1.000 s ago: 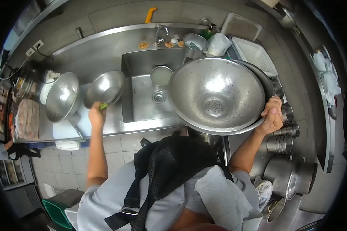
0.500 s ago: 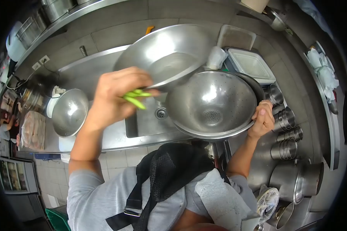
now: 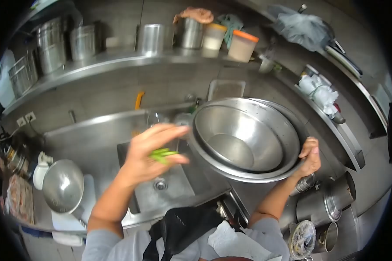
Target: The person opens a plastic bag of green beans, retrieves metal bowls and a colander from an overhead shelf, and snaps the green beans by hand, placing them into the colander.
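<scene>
My right hand (image 3: 309, 155) grips the rim of a stack of large steel bowls on the right. A smooth steel bowl (image 3: 237, 139) lies inside the perforated colander (image 3: 292, 130) of that stack. Over the sink (image 3: 178, 191), my left hand (image 3: 154, 152) has its thumb and fingers spread apart, with green vegetable pieces (image 3: 163, 154) held against the palm. Its fingertips are just left of the stack's rim, apart from it or nearly touching. Another colander (image 3: 63, 186) rests on the counter at the left.
A white cutting board (image 3: 89, 195) lies under the left colander, beside a bag of packaged food (image 3: 20, 200). Steel pots and lidded tubs (image 3: 242, 45) line the shelf above. Large pots (image 3: 313, 206) stand at lower right, and an orange-handled item (image 3: 139, 100) is at the wall.
The smooth bowl has gone from the counter, through my left hand, into the colander stack. My left hand has let go of it and keeps the green pieces. The view has tilted up to the shelf.
</scene>
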A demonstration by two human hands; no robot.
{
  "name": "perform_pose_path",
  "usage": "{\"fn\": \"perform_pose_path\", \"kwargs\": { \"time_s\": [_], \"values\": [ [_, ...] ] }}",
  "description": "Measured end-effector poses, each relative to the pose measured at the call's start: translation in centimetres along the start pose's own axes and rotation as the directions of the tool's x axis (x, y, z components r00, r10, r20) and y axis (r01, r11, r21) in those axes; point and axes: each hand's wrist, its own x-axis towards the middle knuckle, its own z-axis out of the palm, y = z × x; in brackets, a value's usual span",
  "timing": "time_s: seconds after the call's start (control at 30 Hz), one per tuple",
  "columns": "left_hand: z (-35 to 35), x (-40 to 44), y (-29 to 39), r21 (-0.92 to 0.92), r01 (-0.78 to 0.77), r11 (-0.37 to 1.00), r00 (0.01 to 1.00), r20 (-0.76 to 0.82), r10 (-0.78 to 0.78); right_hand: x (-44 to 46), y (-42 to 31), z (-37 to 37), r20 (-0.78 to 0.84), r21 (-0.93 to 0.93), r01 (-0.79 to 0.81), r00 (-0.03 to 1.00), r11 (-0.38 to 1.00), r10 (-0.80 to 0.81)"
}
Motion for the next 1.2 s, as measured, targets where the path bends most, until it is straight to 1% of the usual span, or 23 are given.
{"fn": "perform_pose_path", "kwargs": {
  "time_s": [0.1, 0.13, 0.2, 0.23, 0.27, 0.33, 0.4, 0.43, 0.5, 0.57, 0.6, 0.63, 0.7, 0.77, 0.83, 0.87, 0.9, 0.93, 0.97, 1.0, 1.07, 1.13, 1.2],
  "values": [
    [-4.4, -5.7, -2.3, -0.076, 0.415, 0.907, 0.905, -0.072, -0.420, 6.6, 0.4, -2.2, -0.054, 0.035, -0.014, 0.998, 0.999, 0.016],
    [-4.9, -8.3, -3.7, -0.125, 0.541, 0.832, 0.827, -0.102, -0.553, 9.3, 0.1, -1.7, -0.200, 0.012, -0.055, 0.978, 0.998, 0.056],
    [-5.7, -14.4, -6.5, -0.107, 0.620, 0.777, 0.745, -0.230, -0.626, 16.0, 0.0, -0.5, -0.192, 0.079, 0.017, 0.981, 0.997, -0.001],
    [-6.4, -17.7, -7.2, -0.148, 0.724, 0.674, 0.632, -0.249, -0.734, 19.2, 1.2, -1.0, -0.167, 0.091, 0.009, 0.986, 0.996, 0.006],
    [-6.9, -21.0, -7.5, -0.192, 0.812, 0.552, 0.499, -0.262, -0.826, 22.3, 2.5, -0.9, -0.225, 0.100, 0.022, 0.974, 0.995, 0.001],
    [-6.3, -26.4, -6.8, -0.343, 0.856, 0.387, 0.262, -0.358, -0.896, 27.5, 4.1, 0.1, -0.337, 0.067, 0.038, 0.942, 0.997, -0.013],
    [-5.6, -33.6, -7.1, -0.387, 0.860, 0.333, 0.134, -0.458, -0.879, 31.7, 5.0, 1.9, -0.443, -0.015, 0.045, 0.895, 0.999, -0.047],
    [-5.1, -36.3, -6.7, -0.389, 0.857, 0.337, 0.130, -0.471, -0.872, 33.9, 5.6, 2.9, -0.492, -0.056, 0.048, 0.868, 0.997, -0.069],
    [-4.1, -39.5, -5.6, -0.522, 0.802, 0.290, -0.070, -0.565, -0.822, 40.1, 9.0, 3.7, -0.517, -0.104, 0.087, 0.846, 0.991, -0.128],
    [-3.6, -39.6, -4.2, -0.532, 0.790, 0.304, -0.126, -0.627, -0.769, 44.2, 10.4, 6.6, -0.548, -0.240, 0.098, 0.808, 0.966, -0.218],
    [-3.0, -39.8, -3.4, -0.541, 0.781, 0.311, -0.167, -0.661, -0.732, 46.4, 11.9, 8.0, -0.542, -0.211, 0.095, 0.817, 0.973, -0.197],
    [-2.6, -40.3, -3.2, -0.487, 0.812, 0.321, -0.156, -0.712, -0.684, 48.9, 14.1, 9.5, -0.554, -0.332, 0.078, 0.791, 0.940, -0.261],
    [-1.9, -39.6, -2.4, -0.432, 0.830, 0.352, -0.138, -0.771, -0.622, 52.8, 19.0, 13.2, -0.555, -0.404, 0.070, 0.774, 0.912, -0.306],
    [-0.6, -37.4, -0.4, -0.329, 0.892, 0.309, -0.115, -0.828, -0.549, 54.9, 22.7, 17.3, -0.494, -0.484, 0.010, 0.822, 0.875, -0.283],
    [0.8, -36.3, 1.5, -0.349, 0.865, 0.360, -0.133, -0.852, -0.506, 55.1, 26.0, 22.5, -0.395, -0.507, -0.050, 0.901, 0.861, -0.180],
    [1.3, -37.2, 2.2, -0.314, 0.926, 0.209, -0.182, -0.856, -0.484, 55.1, 27.8, 25.9, -0.309, -0.530, -0.045, 0.940, 0.847, -0.144],
    [1.9, -37.2, 2.8, -0.230, 0.928, 0.292, -0.087, -0.898, -0.432, 55.0, 30.4, 27.9, -0.207, -0.564, -0.005, 0.969, 0.825, -0.135],
    [3.0, -37.6, 3.8, -0.228, 0.915, 0.332, -0.095, -0.924, -0.371, 53.9, 33.0, 29.8, -0.086, -0.620, 0.064, 0.985, 0.782, -0.149],
    [3.8, -35.5, 5.5, -0.382, 0.882, 0.275, -0.255, -0.879, -0.404, 53.1, 35.6, 32.6, 0.011, -0.648, 0.144, 0.984, 0.748, -0.180],
    [4.1, -35.9, 6.4, -0.405, 0.879, 0.253, -0.286, -0.871, -0.399, 52.1, 37.3, 34.9, 0.073, -0.665, 0.205, 0.975, 0.718, -0.211],
    [5.8, -35.7, 8.2, -0.527, 0.833, 0.171, -0.450, -0.824, -0.344, 49.8, 40.6, 38.1, 0.131, -0.657, 0.285, 0.955, 0.698, -0.267],
    [7.2, -34.7, 9.7, -0.611, 0.744, 0.270, -0.530, -0.786, -0.318, 47.7, 42.7, 39.6, 0.137, -0.641, 0.326, 0.939, 0.695, -0.314],
    [7.8, -35.3, 11.0, -0.632, 0.716, 0.296, -0.565, -0.774, -0.286, 46.5, 44.2, 39.8, 0.126, -0.625, 0.356, 0.924, 0.695, -0.361]
  ]
}}
